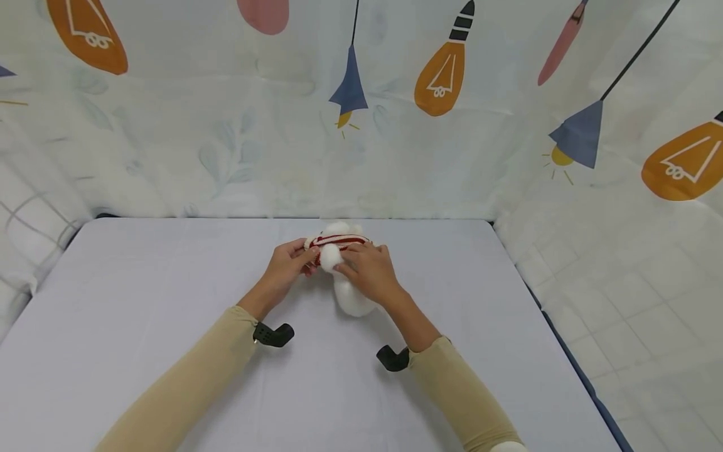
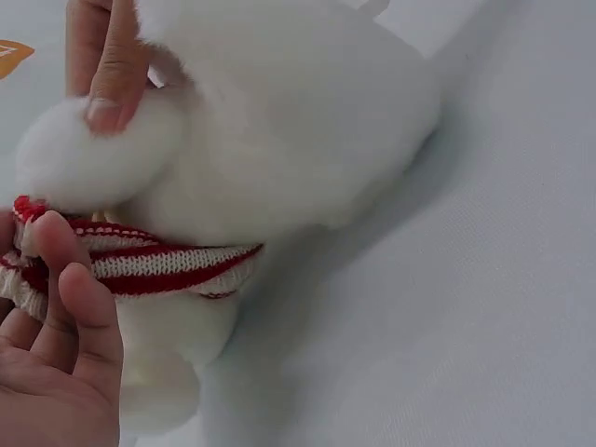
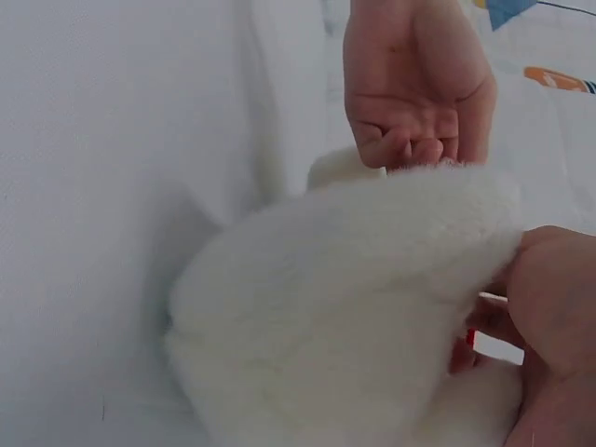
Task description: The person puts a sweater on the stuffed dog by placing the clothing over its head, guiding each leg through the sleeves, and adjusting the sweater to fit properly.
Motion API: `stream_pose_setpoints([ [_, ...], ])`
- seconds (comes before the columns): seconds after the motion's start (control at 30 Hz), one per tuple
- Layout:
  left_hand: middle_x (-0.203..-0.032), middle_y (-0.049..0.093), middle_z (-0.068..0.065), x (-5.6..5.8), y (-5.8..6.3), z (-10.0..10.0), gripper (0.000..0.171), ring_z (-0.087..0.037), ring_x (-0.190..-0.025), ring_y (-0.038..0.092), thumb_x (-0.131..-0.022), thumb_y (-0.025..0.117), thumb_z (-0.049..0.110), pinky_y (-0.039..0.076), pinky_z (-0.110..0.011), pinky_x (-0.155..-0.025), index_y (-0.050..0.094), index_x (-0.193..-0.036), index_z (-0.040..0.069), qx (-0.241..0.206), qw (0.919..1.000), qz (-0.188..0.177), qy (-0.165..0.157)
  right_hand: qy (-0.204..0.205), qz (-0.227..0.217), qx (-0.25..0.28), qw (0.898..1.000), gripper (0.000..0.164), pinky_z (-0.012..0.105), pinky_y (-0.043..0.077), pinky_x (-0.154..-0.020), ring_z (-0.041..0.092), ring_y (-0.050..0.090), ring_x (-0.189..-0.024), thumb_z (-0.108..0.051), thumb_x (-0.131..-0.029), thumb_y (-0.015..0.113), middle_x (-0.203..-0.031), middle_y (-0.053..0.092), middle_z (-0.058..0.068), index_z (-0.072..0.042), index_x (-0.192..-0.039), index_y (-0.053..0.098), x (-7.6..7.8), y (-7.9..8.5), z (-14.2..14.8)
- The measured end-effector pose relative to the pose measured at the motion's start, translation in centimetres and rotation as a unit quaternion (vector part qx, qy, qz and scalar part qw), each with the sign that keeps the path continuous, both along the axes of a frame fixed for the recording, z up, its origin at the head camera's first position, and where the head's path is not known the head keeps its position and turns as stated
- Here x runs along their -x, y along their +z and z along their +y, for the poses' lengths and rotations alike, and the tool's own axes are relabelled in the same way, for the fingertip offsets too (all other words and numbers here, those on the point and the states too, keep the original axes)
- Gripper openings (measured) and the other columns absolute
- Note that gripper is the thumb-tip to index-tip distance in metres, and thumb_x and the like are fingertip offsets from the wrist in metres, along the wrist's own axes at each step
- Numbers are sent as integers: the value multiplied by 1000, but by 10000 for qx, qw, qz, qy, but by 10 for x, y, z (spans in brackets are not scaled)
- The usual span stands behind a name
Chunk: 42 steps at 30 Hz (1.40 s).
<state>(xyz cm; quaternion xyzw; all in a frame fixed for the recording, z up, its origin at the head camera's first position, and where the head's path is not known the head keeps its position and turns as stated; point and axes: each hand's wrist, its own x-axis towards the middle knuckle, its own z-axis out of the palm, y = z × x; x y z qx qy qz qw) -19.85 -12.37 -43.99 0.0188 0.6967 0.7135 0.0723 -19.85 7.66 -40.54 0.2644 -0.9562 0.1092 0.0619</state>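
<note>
My left hand (image 1: 285,267) pinches the striped knitwear (image 2: 177,268) and my right hand (image 1: 369,270) grips the white plush toy (image 1: 353,299) between them, which should feel light and squashy, best held round its body because the knitwear may stretch.

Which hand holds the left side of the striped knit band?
The left hand, whose fingers grip the red-and-white knit band there; the right hand holds the white plush toy, its thumb on a rounded white limb.
</note>
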Motion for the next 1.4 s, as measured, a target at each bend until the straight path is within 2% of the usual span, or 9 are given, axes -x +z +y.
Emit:
stream_pose_setpoints([
  [0.3, -71, 65, 6, -4, 6, -7, 34, -5, -63, 59, -98, 57, 19, 48, -19, -58, 53, -121, -5, -597, 9981, 124, -37, -196, -59, -325, 9993, 32, 43, 38, -83, 18, 60, -106, -48, -89, 63, -118, 69, -8, -28, -112, 72, -2, 3, -15],
  [0.53, -70, 65, 3, -8, 12, -9, 25, -7, -64, 61, -100, 52, 14, 48, -21, -60, 52, -117, -5, -666, 9961, 144, -565, -348, 128, -448, 9983, 28, 43, 41, -83, 12, 63, -103, -47, -89, 63, -108, 71, -8, -27, -104, 75, -4, 1, -22],
  [0.67, -77, 70, -2, -10, 10, -11, 31, -13, -67, 67, -103, 44, 19, 52, -27, -64, 51, -128, 1, -252, 9942, -110, -1042, -523, 181, -355, 9978, 22, 43, 43, -80, 12, 64, -96, -42, -94, 58, -99, 71, -8, -26, -94, 74, -1, -4, -20],
  [0.8, -90, 72, -23, -11, 6, -11, 34, -22, -71, 72, -104, 37, 19, 55, -35, -65, 47, -137, 15, 240, 9905, -173, -1345, -528, 176, -176, 9983, 22, 42, 44, -80, 12, 65, -96, -40, -95, 57, -100, 71, -8, -25, -90, 73, -1, -4, -15],
  [0.93, -87, 69, -31, -11, 5, -9, 37, -27, -62, 71, -102, 42, 14, 57, -39, -61, 45, -138, 20, 764, 9895, -67, -1223, -347, 42, 48, 9994, 25, 45, 45, -82, 13, 64, -102, -42, -95, 56, -107, 71, -6, -26, -99, 74, -1, -4, -11],
  [1.03, -85, 70, -28, -9, 6, -7, 42, -30, -57, 69, -96, 52, 11, 57, -41, -58, 46, -137, 18, 1225, 9866, 86, -1078, -241, -252, 311, 9989, 24, 49, 44, -87, 14, 62, -109, -38, -97, 55, -115, 69, -6, -26, -105, 73, 0, -6, -6],
  [1.17, -95, 73, -18, -6, 6, -6, 39, -33, -63, 70, -89, 64, 15, 56, -40, -55, 55, -127, 16, 1970, 9756, 438, -864, -211, -678, 642, 9954, 21, 53, 40, -93, 16, 59, -114, -30, -98, 54, -119, 66, -4, -25, -107, 72, 2, -9, 0],
  [1.27, -103, 72, -11, -4, 8, -5, 37, -31, -74, 71, -86, 70, 21, 54, -36, -55, 60, -121, 18, 2449, 9642, 650, -781, -153, -799, 756, 9938, 18, 53, 39, -94, 17, 59, -111, -26, -98, 54, -115, 66, -2, -20, -96, 72, 3, -10, 1],
  [1.4, -115, 67, -13, -2, 13, 0, 40, -25, -84, 68, -83, 73, 25, 52, -32, -59, 60, -121, 17, 2714, 9558, 684, -899, -109, -784, 820, 9935, 21, 52, 40, -92, 18, 60, -101, -21, -95, 57, -103, 65, 0, -17, -76, 64, 1, -8, 1],
])
